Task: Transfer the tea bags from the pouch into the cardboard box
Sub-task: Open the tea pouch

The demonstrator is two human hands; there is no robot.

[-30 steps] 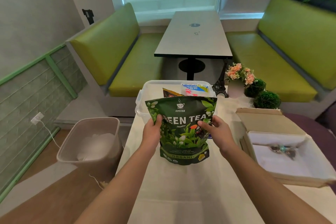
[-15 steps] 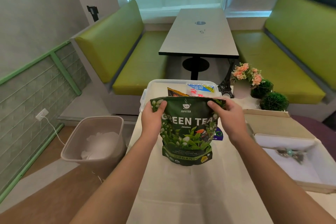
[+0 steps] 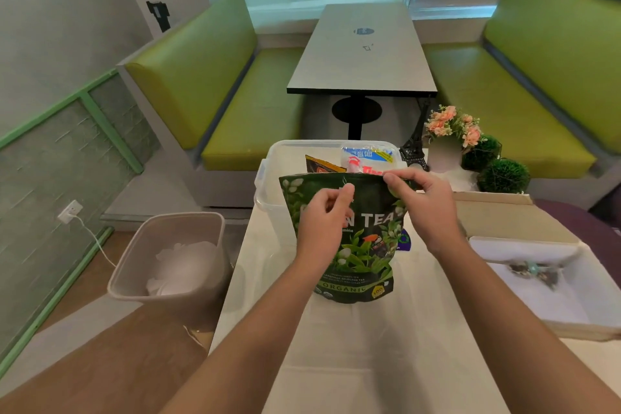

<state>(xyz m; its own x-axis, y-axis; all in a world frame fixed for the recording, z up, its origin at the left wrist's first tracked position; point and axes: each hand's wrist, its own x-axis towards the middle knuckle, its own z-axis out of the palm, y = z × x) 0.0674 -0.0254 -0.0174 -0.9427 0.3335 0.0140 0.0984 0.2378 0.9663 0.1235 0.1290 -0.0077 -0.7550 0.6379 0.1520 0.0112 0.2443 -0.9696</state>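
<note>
- While the pouch point(image 3: 356, 245) stands upright on the table point(image 3: 369, 346), both hands have shifted to its top edge.
- left hand point(image 3: 322, 215) and right hand point(image 3: 420, 202) pinch the seal, probably opening it now.
- cardboard box point(image 3: 524, 225) waits open, just right.

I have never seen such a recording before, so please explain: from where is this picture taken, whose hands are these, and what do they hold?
The camera sits on a person's head and looks down, so both arms are that person's own. The right hand pinches the top edge of a green tea pouch that stands on the white table. The left hand is in front of the pouch, fingers curled; whether it grips the pouch is unclear. An open cardboard box lies to the right, a clear plastic bin behind, and a waste bin on the floor.
</note>
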